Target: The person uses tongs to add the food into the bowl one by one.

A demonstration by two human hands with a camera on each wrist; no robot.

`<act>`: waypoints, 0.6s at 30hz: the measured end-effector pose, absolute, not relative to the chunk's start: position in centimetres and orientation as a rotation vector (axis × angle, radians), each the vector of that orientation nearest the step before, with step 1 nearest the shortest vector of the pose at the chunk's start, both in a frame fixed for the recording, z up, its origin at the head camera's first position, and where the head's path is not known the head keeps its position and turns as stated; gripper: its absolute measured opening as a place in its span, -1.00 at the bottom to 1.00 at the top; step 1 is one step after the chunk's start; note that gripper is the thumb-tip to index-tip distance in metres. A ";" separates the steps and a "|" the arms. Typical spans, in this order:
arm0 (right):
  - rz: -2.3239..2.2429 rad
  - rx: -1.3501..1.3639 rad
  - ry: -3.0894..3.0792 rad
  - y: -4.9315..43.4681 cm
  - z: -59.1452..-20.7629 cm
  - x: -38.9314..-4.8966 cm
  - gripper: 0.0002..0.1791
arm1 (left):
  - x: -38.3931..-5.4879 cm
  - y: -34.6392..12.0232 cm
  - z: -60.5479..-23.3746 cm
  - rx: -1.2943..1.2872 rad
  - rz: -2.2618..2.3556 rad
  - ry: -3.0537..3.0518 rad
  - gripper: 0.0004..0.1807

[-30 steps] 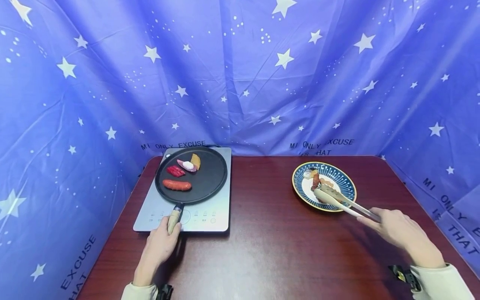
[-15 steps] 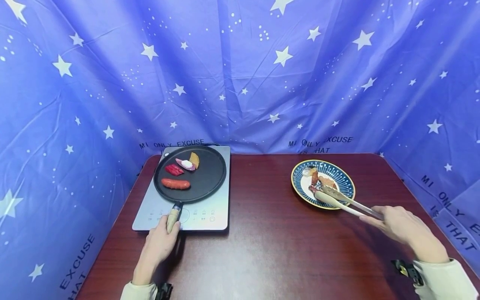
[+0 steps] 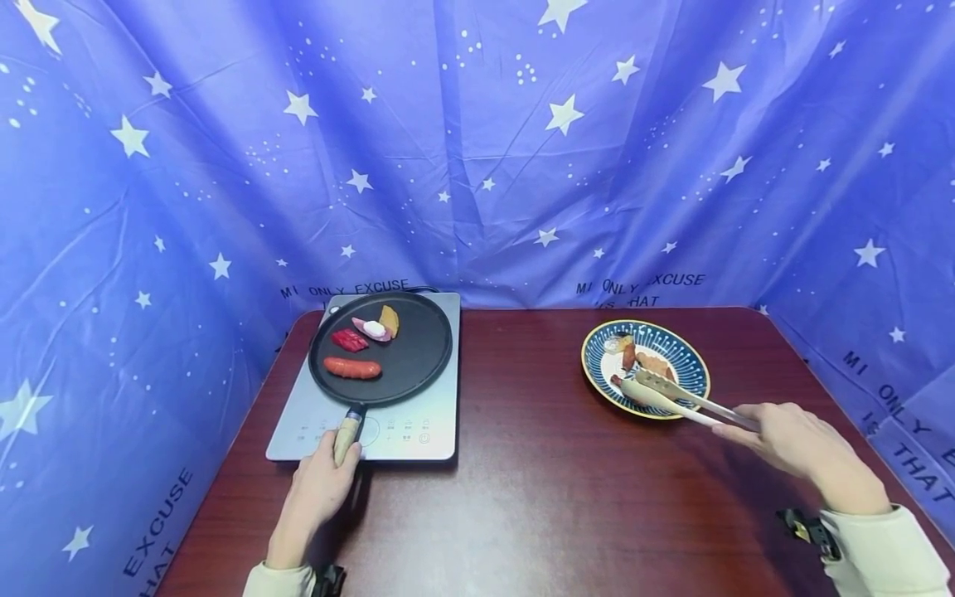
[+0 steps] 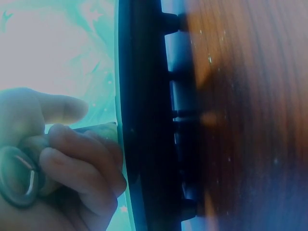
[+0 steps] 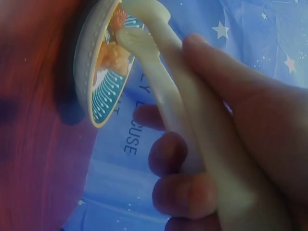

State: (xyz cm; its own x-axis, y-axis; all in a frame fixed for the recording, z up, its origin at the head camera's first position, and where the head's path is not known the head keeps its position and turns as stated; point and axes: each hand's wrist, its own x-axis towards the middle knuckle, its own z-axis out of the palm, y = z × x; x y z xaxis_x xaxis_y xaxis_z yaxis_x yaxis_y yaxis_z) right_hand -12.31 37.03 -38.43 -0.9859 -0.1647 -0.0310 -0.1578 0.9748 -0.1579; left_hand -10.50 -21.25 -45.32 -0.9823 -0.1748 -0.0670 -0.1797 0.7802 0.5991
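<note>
Cream tongs [image 3: 647, 396] sit in the curled fingers of the right hand [image 3: 806, 452], tips among food pieces [image 3: 654, 365] on the blue plate [image 3: 695, 362], any pinch unclear; the left hand [image 3: 321, 485] grips the pan handle [image 3: 347, 433]. Squeezing lightly should spare neighbouring pieces.

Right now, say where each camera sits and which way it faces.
Head: worn there, facing forward and down at pan and plate; left hand and right hand show.
Left wrist: worn there, facing the stove and table; left hand shows.
Right wrist: worn there, facing tongs and plate; right hand shows.
Head and right wrist share tongs and plate.
</note>
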 end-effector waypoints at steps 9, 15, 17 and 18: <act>-0.253 -0.254 3.037 37.3 -38.4 -13.0 -0.57 | -10.5 -21.3 -45.3 -0.296 0.984 2.964 -0.52; -0.202 -0.292 3.030 37.5 -38.5 -13.2 -0.57 | -10.4 -21.2 -45.3 -0.306 0.990 2.955 -0.52; -0.190 -0.286 3.034 37.5 -38.5 -13.3 -0.54 | -10.4 -21.2 -45.3 -0.300 0.989 2.960 -0.51; -0.192 -0.282 3.035 37.5 -38.6 -13.4 -0.52 | -10.4 -21.3 -45.3 -0.299 0.988 2.964 -0.51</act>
State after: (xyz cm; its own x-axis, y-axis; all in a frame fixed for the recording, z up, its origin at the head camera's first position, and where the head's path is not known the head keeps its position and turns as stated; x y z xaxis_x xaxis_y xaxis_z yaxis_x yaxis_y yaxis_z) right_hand -13.41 37.53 -38.56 -0.9792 -0.1887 -0.0751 -0.1777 0.9751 -0.1325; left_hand -10.44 -21.25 -45.28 -0.9818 -0.1790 -0.0631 -0.1810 0.7837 0.5942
